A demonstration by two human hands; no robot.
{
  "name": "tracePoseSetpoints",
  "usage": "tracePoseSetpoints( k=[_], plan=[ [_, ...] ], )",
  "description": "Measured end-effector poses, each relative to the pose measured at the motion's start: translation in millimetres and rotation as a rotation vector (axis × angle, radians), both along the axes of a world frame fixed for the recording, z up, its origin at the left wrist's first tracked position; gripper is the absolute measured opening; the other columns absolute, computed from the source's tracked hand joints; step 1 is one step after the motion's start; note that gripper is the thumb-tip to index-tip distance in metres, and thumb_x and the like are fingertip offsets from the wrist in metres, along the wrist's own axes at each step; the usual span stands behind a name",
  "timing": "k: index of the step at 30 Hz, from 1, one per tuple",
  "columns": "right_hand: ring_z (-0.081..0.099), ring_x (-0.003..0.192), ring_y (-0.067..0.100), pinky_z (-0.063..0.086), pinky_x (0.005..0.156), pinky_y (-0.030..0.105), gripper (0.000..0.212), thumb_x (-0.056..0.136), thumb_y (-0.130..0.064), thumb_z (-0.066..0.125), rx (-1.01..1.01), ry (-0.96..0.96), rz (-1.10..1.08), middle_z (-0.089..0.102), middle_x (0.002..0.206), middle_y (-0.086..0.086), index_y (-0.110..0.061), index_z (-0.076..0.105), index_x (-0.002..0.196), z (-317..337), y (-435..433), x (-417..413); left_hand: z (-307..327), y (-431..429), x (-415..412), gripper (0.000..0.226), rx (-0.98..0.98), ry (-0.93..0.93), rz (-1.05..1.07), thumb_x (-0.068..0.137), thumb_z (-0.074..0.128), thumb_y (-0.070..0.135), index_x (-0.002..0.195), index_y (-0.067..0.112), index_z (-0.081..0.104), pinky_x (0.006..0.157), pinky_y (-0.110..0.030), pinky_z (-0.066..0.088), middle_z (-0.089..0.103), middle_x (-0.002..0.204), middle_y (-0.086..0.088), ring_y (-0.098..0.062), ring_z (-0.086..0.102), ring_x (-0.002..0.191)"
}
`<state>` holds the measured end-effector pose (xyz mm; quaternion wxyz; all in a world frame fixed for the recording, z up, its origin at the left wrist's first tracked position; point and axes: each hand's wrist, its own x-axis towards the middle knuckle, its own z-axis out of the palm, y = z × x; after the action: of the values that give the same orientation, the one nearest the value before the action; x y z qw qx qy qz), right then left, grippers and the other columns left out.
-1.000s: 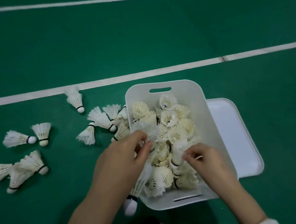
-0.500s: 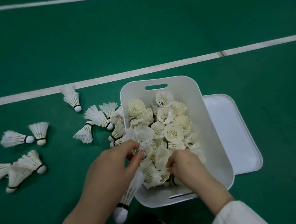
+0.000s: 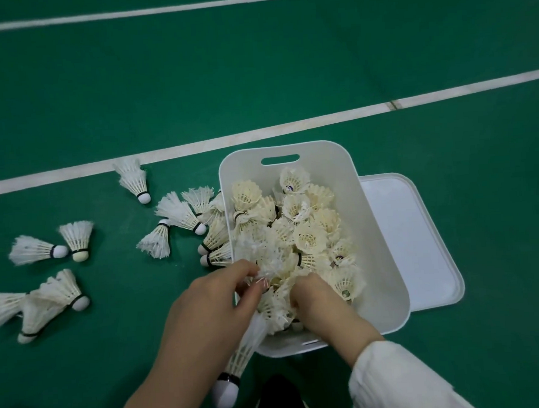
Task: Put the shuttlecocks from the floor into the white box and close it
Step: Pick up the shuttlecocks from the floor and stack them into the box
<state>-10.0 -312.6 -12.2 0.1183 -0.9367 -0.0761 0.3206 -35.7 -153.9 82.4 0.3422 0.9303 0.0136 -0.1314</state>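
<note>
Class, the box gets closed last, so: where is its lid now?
In the head view, the lid lies flat on the green floor at the right of the white box, its left edge hidden behind the box's wall.

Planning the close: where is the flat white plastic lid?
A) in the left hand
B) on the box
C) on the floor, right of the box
C: the flat white plastic lid lies on the green floor, right of the open white plastic box.

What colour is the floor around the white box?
Green floor, crossed by white lines; seen in the head view.
</note>
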Motion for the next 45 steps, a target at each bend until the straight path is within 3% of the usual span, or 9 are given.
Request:
tracePoseSetpoints(
  k=[5,10,14,17,21,29,35,40,45],
  plan=[
    [0.047,0.113,0.011,0.039,0.1,0.027,0.045,0.085,-0.017,0.063,0.281,-0.159,-0.194,0.048,0.123,-0.006,-0.024,0.051,0.128,39,-23,-3,-1,2,3,0.016,-0.005,-0.009,0.004,0.086,0.053,0.044,0.097,0.036,0.06,0.051,-0.021,0.037,0.056,0.074,0.024,0.001,0.047,0.052],
    [0.052,0.096,0.002,0.046,0.078,0.013,0.065,0.083,-0.01,0.065,0.669,-0.307,-0.219,0.039,0.12,-0.026,-0.048,0.038,0.128,83,-28,-5,-4,-18,15,0.009,-0.109,-0.005,-0.097,0.088,0.054,0.038,0.09,0.032,0.06,0.05,-0.022,0.035,0.063,0.075,0.014,0.005,0.048,0.048],
    [0.053,0.096,0.007,0.043,0.081,0.021,0.027,0.084,-0.015,0.064,0.548,-0.338,-0.136,0.049,0.114,-0.011,-0.017,0.061,0.11,87,-29,1,-5,-34,22,0.018,-0.176,-0.029,-0.157,0.088,0.05,0.043,0.096,0.032,0.061,0.066,-0.037,0.051,0.066,0.077,0.008,-0.006,0.059,0.065],
    [0.056,0.081,0.008,0.043,0.078,0.022,0.026,0.084,-0.031,0.065,0.474,-0.388,-0.291,0.048,0.11,-0.009,-0.009,0.065,0.096,98,-49,2,3,-33,21,0.033,-0.275,-0.053,-0.106,0.087,0.039,0.053,0.116,0.039,0.048,0.062,-0.025,0.048,0.063,0.078,0.008,-0.002,0.059,0.068],
    [0.058,0.088,0.02,0.042,0.078,0.03,0.029,0.091,-0.038,0.052,0.089,-0.132,-0.261,0.046,0.11,0.0,-0.01,0.059,0.09,95,-68,-12,7,-16,18,0.043,-0.365,-0.092,0.06,0.075,0.042,0.063,0.105,0.034,0.053,0.061,-0.012,0.042,0.06,0.082,0.011,0.0,0.059,0.071],
    [0.045,0.076,0.021,0.033,0.057,0.025,0.045,0.086,-0.039,0.054,-0.126,0.2,-0.105,0.038,0.064,0.001,-0.017,0.032,0.054,24,-27,-23,-19,-20,13,0.003,-0.208,-0.188,-0.047,0.083,0.065,0.015,0.082,0.016,0.068,0.072,-0.018,0.046,0.06,0.083,0.009,-0.004,0.057,0.079],
    [0.037,0.053,0.009,0.026,0.048,0.024,0.04,0.079,-0.049,0.064,0.207,0.363,-0.163,0.04,0.06,-0.005,-0.02,0.043,0.061,25,-38,-12,-31,-27,13,0.004,-0.161,-0.212,-0.106,0.083,0.066,0.019,0.082,0.018,0.07,0.072,-0.018,0.043,0.059,0.083,0.013,-0.003,0.053,0.079],
    [0.059,0.071,0.012,0.051,0.075,0.034,0.023,0.078,-0.046,0.066,0.359,0.031,-0.431,0.065,0.081,-0.005,-0.024,0.065,0.082,50,-64,-7,-39,-32,13,0.006,-0.129,-0.228,-0.156,0.085,0.063,0.02,0.086,0.017,0.069,0.073,-0.024,0.045,0.058,0.083,0.011,-0.008,0.054,0.082],
    [0.057,0.051,0.011,0.044,0.049,0.028,0.025,0.084,-0.048,0.056,0.674,0.023,-0.658,0.064,0.065,0.002,-0.029,0.058,0.1,67,-51,-2,-38,-46,12,0.011,-0.167,-0.254,-0.224,0.086,0.059,0.024,0.085,0.016,0.068,0.075,-0.021,0.039,0.059,0.083,0.008,-0.01,0.052,0.084]
  ],
)
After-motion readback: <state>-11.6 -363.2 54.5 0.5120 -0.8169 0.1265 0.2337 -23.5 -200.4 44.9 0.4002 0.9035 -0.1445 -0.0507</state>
